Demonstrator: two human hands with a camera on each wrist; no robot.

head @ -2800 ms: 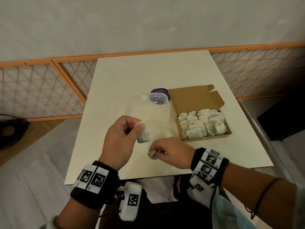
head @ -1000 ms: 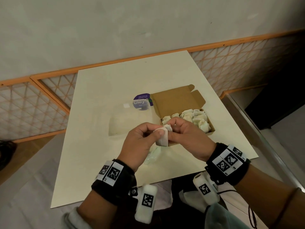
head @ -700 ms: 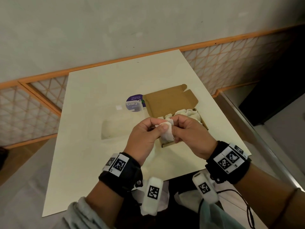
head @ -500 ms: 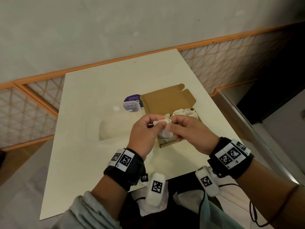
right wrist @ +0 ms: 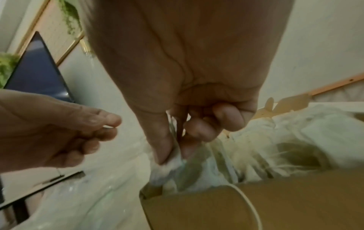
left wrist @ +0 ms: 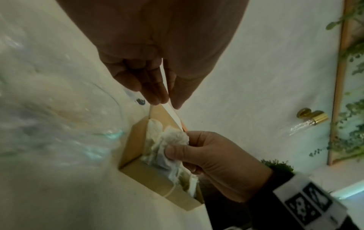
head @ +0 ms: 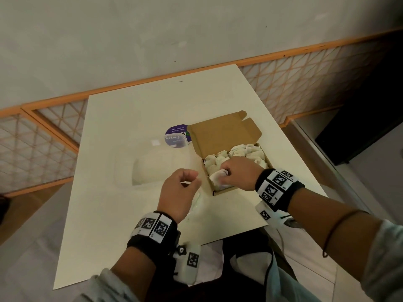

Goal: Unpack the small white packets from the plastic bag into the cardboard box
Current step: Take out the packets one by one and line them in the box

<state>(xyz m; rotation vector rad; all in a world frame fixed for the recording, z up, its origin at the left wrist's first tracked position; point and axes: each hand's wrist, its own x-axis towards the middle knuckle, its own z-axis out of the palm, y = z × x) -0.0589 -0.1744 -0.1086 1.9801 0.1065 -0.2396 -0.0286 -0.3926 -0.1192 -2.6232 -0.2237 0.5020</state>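
Note:
The open cardboard box (head: 224, 191) sits right of centre on the cream table and holds several white packets (head: 246, 151). My right hand (head: 224, 172) pinches one white packet (head: 217, 177) between thumb and fingers over the box's near-left corner; the left wrist view shows the packet (left wrist: 173, 138) just above the box (left wrist: 153, 183). My left hand (head: 192, 182) hovers left of the box, fingers curled, pinching a thin white tag (left wrist: 171, 99). A fine string seems to run from it towards the packet. The clear plastic bag (head: 152, 166) lies flat to the left, part of it under my left hand.
A round purple label (head: 176, 136) lies behind the bag, touching the box lid (head: 220, 136). An orange lattice fence (head: 50, 131) borders the table at the back and left. A dark screen (head: 359, 127) stands to the right. The table's near edge (head: 218, 238) is close to my wrists.
Both hands held the packet together in front of the box. Now my right hand has carried it down over the box's near-left corner, and my left hand has drawn back to the left.

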